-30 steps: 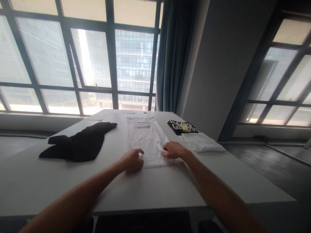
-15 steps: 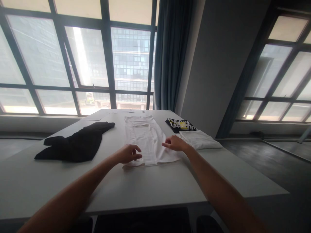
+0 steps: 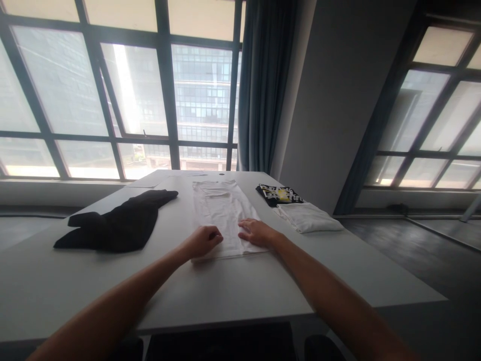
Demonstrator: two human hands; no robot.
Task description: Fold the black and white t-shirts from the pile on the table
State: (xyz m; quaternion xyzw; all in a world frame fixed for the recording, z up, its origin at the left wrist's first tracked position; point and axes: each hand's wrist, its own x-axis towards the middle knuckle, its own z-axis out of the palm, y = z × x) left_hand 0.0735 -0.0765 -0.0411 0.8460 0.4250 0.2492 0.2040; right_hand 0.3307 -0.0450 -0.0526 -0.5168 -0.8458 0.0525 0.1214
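- currently, item: white garment (image 3: 221,210), folded into a long narrow strip, flat on the white table (image 3: 240,286); long axis runs straight away from the person toward the window, near end at the hands.
- left hand (image 3: 203,240): on the near left corner of the strip, fingers curled in a loose fist; whether cloth is pinched inside cannot be told.
- right hand (image 3: 255,231): palm down, fingers spread flat on the near right part of the strip, pressing, not gripping.
- relation: both hands sit at the near end, either side of the axis; the strip's length lies ahead of them; neither is clearly nearer.
- nearby: black garment (image 3: 112,225) well to the left; folded white garment (image 3: 308,218) and printed black garment (image 3: 278,194) to the right, apart from the strip.
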